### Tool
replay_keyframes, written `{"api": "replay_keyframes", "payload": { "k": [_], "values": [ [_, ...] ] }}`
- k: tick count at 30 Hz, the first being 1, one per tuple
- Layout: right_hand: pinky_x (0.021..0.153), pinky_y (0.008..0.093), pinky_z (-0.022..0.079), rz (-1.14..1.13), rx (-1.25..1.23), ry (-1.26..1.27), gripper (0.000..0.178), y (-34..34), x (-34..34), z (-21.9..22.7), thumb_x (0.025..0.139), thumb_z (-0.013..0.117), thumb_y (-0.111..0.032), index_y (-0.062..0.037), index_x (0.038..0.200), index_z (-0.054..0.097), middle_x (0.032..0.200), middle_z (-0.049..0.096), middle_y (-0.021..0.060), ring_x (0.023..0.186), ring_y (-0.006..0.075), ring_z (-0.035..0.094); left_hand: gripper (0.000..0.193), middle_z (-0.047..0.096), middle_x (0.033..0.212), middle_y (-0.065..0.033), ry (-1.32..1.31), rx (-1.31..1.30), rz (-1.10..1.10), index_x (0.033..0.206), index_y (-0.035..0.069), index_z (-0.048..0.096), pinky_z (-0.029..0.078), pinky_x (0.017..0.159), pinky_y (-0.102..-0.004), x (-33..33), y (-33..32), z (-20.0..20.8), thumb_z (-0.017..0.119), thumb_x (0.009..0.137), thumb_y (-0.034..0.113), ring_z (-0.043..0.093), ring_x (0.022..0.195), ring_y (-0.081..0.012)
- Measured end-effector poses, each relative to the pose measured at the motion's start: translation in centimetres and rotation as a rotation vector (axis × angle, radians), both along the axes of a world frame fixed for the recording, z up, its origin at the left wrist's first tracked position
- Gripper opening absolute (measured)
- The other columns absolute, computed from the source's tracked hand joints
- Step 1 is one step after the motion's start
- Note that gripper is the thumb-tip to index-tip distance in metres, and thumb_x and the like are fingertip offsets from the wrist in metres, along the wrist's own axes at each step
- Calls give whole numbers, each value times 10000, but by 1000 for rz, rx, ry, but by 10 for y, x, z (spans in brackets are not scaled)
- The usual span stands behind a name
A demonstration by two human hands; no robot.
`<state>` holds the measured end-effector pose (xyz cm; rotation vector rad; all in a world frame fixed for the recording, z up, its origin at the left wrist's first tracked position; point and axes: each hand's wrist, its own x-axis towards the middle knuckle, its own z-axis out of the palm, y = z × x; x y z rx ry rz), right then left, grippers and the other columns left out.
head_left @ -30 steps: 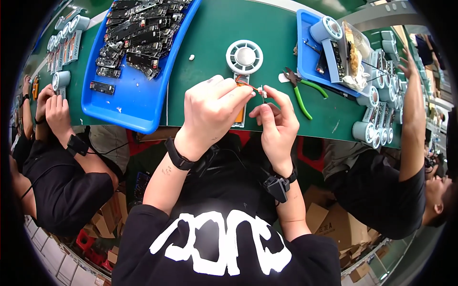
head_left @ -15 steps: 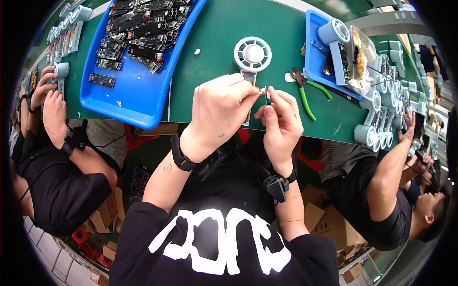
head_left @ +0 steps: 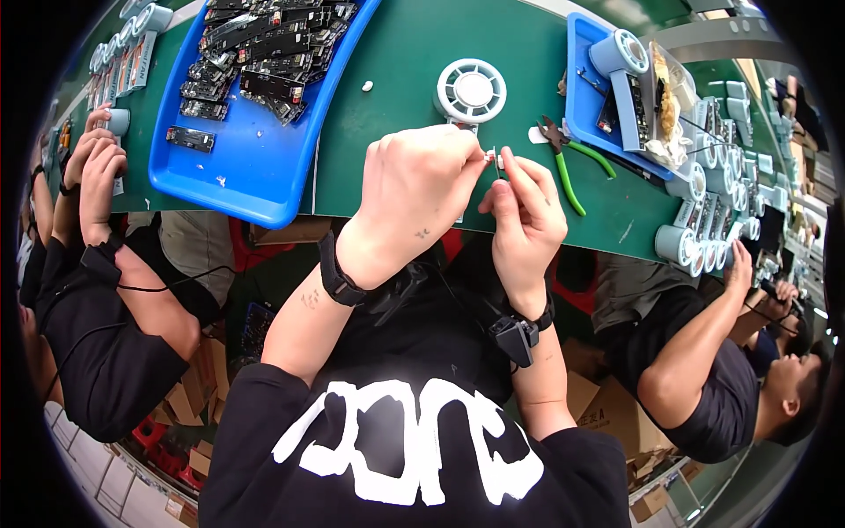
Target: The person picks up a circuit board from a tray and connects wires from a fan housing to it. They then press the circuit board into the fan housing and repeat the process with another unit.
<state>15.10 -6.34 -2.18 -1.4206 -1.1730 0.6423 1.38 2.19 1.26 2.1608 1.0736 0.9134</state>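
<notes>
In front of me both hands meet over the green table, fingertips almost touching. My left hand (head_left: pixel 414 189), closed, pinches a small white connector with a bit of red at it (head_left: pixel 490 156). Between the thumb and fingers of my right hand (head_left: pixel 530 207) is another small white piece (head_left: pixel 501 163), with a thin dark strand beside it; its exact kind is too small to make out. Just beyond my hands lies a light blue handheld fan (head_left: pixel 472 91) with a round grille, its handle mostly hidden under my left hand.
Green-handled cutters (head_left: pixel 568 167) lie to the right. At left, a blue tray (head_left: pixel 233 189) holds many black circuit boards (head_left: pixel 264 62). A smaller blue tray (head_left: pixel 585 123) stands at far right near rows of fan bodies (head_left: pixel 676 245). Co-workers sit on both sides.
My hands have shifted slightly right in view, still pinching the small pieces. The co-worker's hand at right has moved down toward the fan bodies.
</notes>
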Motion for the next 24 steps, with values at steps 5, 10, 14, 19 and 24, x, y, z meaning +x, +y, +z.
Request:
{"api": "replay_keyframes", "payload": {
  "k": [5,10,14,19,24],
  "values": [
    [634,239,580,-27,37,130,320,0,-7,-1,956,667,42,10,1273,701,1163,633,110,765,111,671,77,677,687,-115,-35,-106,8,813,-22,709,487,540,-312,0,0,2,764,829,29,659,576,-216],
    [639,236,577,-27,-31,173,323,-6,-8,1,955,665,47,13,1274,698,1166,630,111,774,109,675,81,680,671,-105,-67,-205,10,825,-41,715,467,519,-287,0,-2,2,761,841,24,644,561,-150],
    [636,230,572,-27,59,116,320,1,-5,-5,953,669,44,10,1269,702,1162,630,108,763,108,677,82,682,674,-102,-91,-223,-5,832,-41,720,471,523,-276,1,2,1,768,837,26,643,568,-139],
    [636,224,556,15,-4,101,320,2,2,-1,958,666,38,10,1275,702,1171,636,104,747,106,666,86,686,696,-105,-56,-98,-54,817,-29,719,492,546,-280,-1,8,-7,784,818,27,650,587,-171],
    [626,218,517,104,-74,8,316,2,14,10,965,652,50,11,1274,706,1166,651,96,726,99,636,95,685,714,-100,1,-14,-83,802,-15,719,507,573,-290,-4,9,-7,802,795,30,657,618,-202]
  ]
}}
